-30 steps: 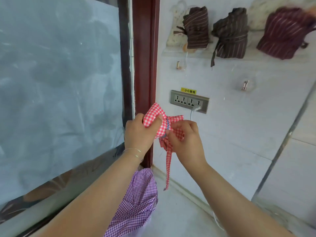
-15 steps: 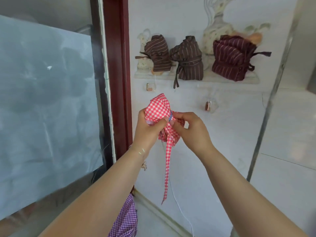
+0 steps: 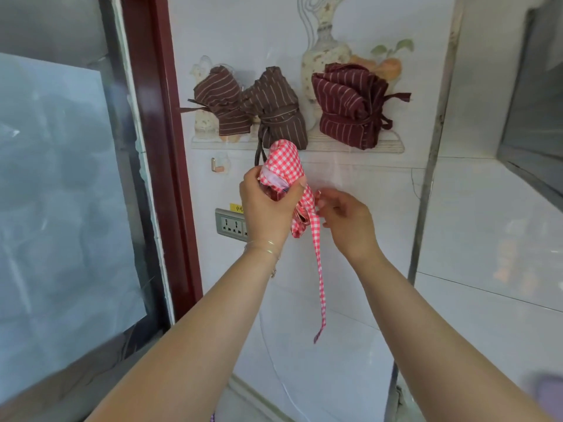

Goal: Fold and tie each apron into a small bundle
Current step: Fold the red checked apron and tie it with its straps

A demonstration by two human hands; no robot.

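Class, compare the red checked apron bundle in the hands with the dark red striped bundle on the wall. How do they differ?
The red checked apron bundle is gingham; the dark red striped bundle is pinstriped. The checked one sits in the left hand, its strap dangling untied; the striped one hangs on the wall, straps tied round it. Both are folded aprons.

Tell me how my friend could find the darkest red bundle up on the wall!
Look at the white tiled wall, above the hands, where three tied striped bundles hang in a row. The maroon bundle is the one farthest right, in front of the painted vase. Its two neighbours are brown; this one is deep wine red, with its tie ends sticking out to the right.
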